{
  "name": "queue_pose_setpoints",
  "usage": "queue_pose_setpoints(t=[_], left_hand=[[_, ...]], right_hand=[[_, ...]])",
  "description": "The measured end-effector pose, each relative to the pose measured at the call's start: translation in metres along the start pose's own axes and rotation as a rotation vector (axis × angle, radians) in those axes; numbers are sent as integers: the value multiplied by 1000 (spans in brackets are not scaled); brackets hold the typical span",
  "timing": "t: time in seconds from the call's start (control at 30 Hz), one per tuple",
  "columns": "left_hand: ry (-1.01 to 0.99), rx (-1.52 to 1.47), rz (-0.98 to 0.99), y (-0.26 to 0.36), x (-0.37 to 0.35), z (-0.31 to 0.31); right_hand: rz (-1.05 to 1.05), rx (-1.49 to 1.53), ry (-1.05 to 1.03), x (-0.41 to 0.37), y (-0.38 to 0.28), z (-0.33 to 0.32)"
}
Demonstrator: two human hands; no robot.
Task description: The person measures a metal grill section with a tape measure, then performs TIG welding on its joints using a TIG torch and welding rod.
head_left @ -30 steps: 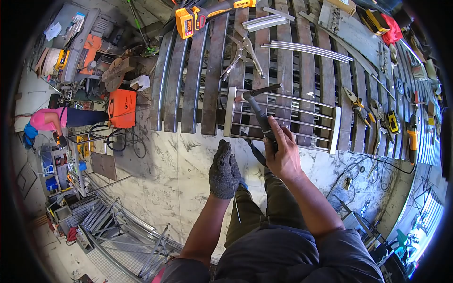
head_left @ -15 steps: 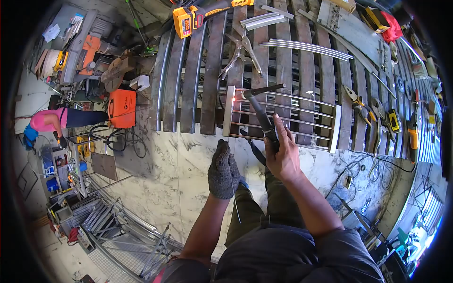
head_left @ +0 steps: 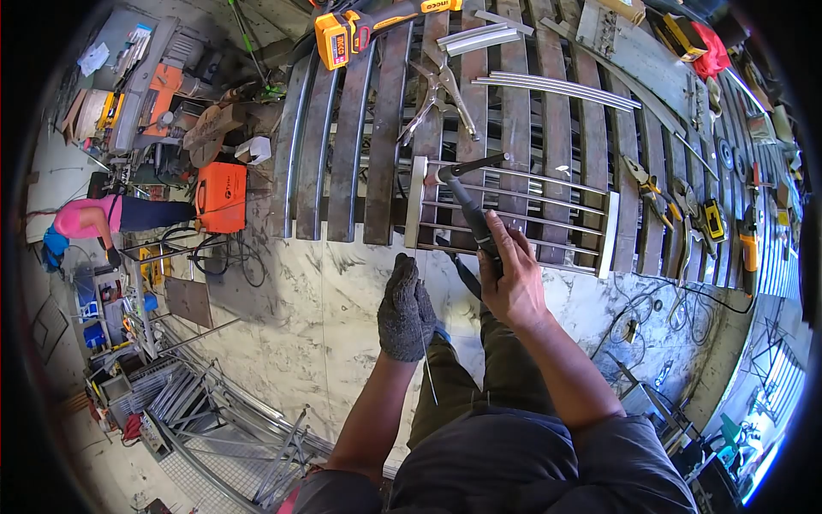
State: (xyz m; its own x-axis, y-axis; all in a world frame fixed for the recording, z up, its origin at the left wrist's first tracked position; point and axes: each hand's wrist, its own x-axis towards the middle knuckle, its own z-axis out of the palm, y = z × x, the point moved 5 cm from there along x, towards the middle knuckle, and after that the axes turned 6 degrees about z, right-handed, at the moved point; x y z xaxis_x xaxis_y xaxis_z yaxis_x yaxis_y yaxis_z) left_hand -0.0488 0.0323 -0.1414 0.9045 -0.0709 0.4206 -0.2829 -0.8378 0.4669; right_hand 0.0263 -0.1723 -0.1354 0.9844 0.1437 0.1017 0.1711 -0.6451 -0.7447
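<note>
My right hand (head_left: 516, 287) is bare and wrapped round the black handle of a TIG welding torch (head_left: 467, 206). Its head hangs over the left end of a small metal grille (head_left: 548, 225), whose thin parallel rods run between two flat end bars. The torch tip is close to the left end bar (head_left: 416, 202); contact cannot be made out. In a dark knitted glove, my left hand (head_left: 406, 310) is closed just below that bar, apart from the grille. A thin filler rod (head_left: 429, 374) sticks out from under the glove towards my body.
The grille lies on a slatted steel bench (head_left: 347, 146). Locking pliers (head_left: 440, 94), loose metal strips (head_left: 556, 88), a yellow power tool (head_left: 336, 41) and pliers (head_left: 648, 190) lie around it. Another person (head_left: 90, 217) bends near an orange case (head_left: 222, 198) at the left.
The bright red glow at the grille's upper left corner has gone out. My right hand and the torch have shifted slightly; my left hand stays in place.
</note>
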Motion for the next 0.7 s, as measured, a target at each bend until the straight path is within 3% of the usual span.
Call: queue_pose_setpoints(t=[0.03,0.07,0.1,0.17,0.2,0.27,0.33,0.37,0.5,0.7], left_hand=[[2,42,19,-1,-1,1],[-39,-457,-304,-25,-26,20],[78,-908,-671,-38,-40,31],[82,-994,-718,-44,-53,37],[57,-950,-698,-47,-52,36],[41,-589,-415,-44,-46,27],[55,48,108,4,3,-5],[-16,-126,-20,9,4,-11],[-34,-121,-27,21,-9,-27],[-73,-129,-94,14,-14,-30]], right_hand=[[40,-7,-78,-3,4,2],[80,-15,-156,-8,9,4],[68,45,-162,-9,11,5],[67,11,-148,-10,13,8],[66,-6,-140,-10,13,9],[73,-3,-130,-8,12,7],[63,104,0,1,1,-2],[117,157,43,-3,6,-2],[185,280,69,-9,11,-6],[122,267,230,-12,16,-1]])
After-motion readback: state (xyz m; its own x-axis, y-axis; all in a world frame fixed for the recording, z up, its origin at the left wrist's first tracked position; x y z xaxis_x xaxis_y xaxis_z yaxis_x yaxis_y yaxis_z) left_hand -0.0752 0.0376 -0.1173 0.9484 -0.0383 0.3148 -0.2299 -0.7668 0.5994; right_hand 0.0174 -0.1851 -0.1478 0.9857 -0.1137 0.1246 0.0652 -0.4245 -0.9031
